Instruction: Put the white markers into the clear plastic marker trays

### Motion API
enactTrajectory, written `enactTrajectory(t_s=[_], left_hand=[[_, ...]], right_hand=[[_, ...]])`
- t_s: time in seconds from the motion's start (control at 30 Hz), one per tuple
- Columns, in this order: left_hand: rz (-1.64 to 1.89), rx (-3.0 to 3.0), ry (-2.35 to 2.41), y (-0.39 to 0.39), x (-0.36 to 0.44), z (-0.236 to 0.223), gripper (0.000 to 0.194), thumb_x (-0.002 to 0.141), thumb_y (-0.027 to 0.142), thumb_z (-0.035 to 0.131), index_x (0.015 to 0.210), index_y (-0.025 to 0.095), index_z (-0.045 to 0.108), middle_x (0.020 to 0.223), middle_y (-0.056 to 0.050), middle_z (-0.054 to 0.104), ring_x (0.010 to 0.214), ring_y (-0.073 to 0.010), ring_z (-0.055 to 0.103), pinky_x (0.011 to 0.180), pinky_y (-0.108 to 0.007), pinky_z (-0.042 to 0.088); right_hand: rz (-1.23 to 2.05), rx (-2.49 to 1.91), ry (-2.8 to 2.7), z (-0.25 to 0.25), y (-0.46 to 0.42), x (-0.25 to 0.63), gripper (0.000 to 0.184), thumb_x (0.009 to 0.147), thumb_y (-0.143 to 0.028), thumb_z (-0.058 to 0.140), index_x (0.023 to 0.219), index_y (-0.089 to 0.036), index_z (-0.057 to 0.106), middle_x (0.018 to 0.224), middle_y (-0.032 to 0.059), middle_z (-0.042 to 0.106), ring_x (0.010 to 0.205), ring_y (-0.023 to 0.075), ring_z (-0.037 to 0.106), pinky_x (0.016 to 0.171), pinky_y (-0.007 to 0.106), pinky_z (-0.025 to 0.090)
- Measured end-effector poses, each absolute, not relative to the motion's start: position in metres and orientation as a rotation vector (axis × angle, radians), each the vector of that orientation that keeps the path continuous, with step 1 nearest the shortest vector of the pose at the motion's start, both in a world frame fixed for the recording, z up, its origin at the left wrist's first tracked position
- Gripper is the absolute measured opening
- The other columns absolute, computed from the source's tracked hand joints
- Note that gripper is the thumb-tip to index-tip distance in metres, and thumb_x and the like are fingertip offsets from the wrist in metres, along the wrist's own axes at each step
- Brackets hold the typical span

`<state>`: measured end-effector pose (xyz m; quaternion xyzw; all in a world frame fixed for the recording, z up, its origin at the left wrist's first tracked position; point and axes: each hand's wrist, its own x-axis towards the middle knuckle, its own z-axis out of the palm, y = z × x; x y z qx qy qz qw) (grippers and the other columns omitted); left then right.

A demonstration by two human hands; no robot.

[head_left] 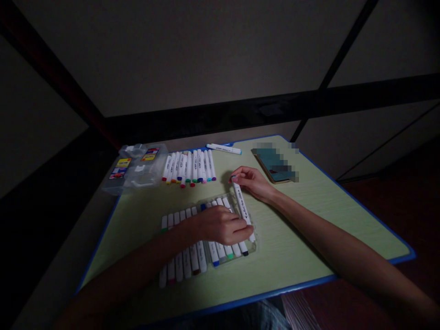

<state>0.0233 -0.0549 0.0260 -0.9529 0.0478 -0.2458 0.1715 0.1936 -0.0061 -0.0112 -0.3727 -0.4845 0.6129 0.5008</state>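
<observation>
A white marker point(242, 201) slants over the right edge of a clear plastic tray point(253, 251). At its far end, near the dark teal tip, the fingertips of my right hand point(252, 182) pinch it. My left hand point(225, 225) is closed about its near end, reaching across the tray and covering part of the markers inside. Rows of white markers point(185, 261) with coloured ends lie side by side in the tray's two sections. My left forearm hides the middle of the left row.
Farther back, a loose group of white markers point(194, 167) lies on the pale green table point(309, 220). A single marker point(224, 149) is near the back edge. Clear plastic cases point(137, 169) with labels stand at the back left, and a teal flat object point(273, 162), partly pixelated, at the right.
</observation>
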Motion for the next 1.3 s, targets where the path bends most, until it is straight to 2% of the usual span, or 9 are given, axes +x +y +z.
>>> enactTrajectory(t_s=[0.23,0.43,0.57,0.73,1.07,1.3], left_hand=[[-0.718,-2.805,0.165,-0.054,0.021,0.021,0.015,0.079,0.012,0.049,0.087,0.012,0.062,0.056,0.003,0.057,0.045,-0.0085,0.049,0.038,-0.025,0.033],[-0.890,-2.953,0.195,-0.046,0.019,0.013,0.032,0.067,0.013,0.039,0.090,0.009,0.060,0.061,-0.001,0.061,0.045,-0.0105,0.050,0.040,-0.025,0.038],[-1.065,-2.869,0.103,-0.039,0.015,0.011,0.033,0.064,0.012,0.038,0.088,0.011,0.060,0.078,-0.005,0.067,0.049,-0.0098,0.054,0.041,-0.024,0.041],[-1.064,-2.873,0.050,-0.034,0.011,0.008,0.034,0.064,0.012,0.038,0.089,0.011,0.061,0.094,-0.007,0.069,0.054,-0.0087,0.060,0.040,-0.022,0.042],[-0.971,-2.943,0.065,-0.034,0.012,0.006,0.033,0.064,0.013,0.038,0.084,0.012,0.064,0.095,-0.005,0.070,0.050,-0.0098,0.060,0.040,-0.023,0.045],[-0.975,-3.002,0.065,-0.034,0.013,0.006,0.030,0.063,0.012,0.040,0.081,0.012,0.064,0.092,-0.005,0.070,0.057,-0.0114,0.064,0.042,-0.024,0.047]], right_hand=[[1.528,-0.910,-1.164,-0.010,-0.008,0.191,0.023,0.056,-0.025,0.076,0.070,-0.016,0.060,0.065,-0.0022,0.064,0.057,0.0079,0.053,0.052,0.021,0.035],[1.533,-0.928,-1.239,-0.009,-0.008,0.193,0.025,0.057,-0.026,0.075,0.071,-0.014,0.059,0.066,-0.0012,0.063,0.054,0.0064,0.049,0.050,0.021,0.030],[1.500,-0.936,-1.310,-0.009,-0.008,0.193,0.024,0.058,-0.025,0.074,0.072,-0.013,0.058,0.066,-0.0017,0.061,0.055,0.0063,0.049,0.052,0.021,0.031],[1.485,-0.943,-1.370,-0.010,-0.008,0.194,0.024,0.060,-0.026,0.074,0.073,-0.013,0.058,0.064,-0.0029,0.059,0.055,0.0054,0.048,0.051,0.020,0.031],[1.507,-0.872,-1.484,-0.008,-0.010,0.191,0.024,0.061,-0.026,0.074,0.073,-0.013,0.058,0.061,-0.0043,0.057,0.055,0.0059,0.049,0.055,0.021,0.037],[1.509,-0.863,-1.564,-0.007,-0.010,0.192,0.025,0.063,-0.027,0.072,0.075,-0.013,0.057,0.056,-0.0070,0.051,0.051,0.0047,0.044,0.051,0.020,0.034]])
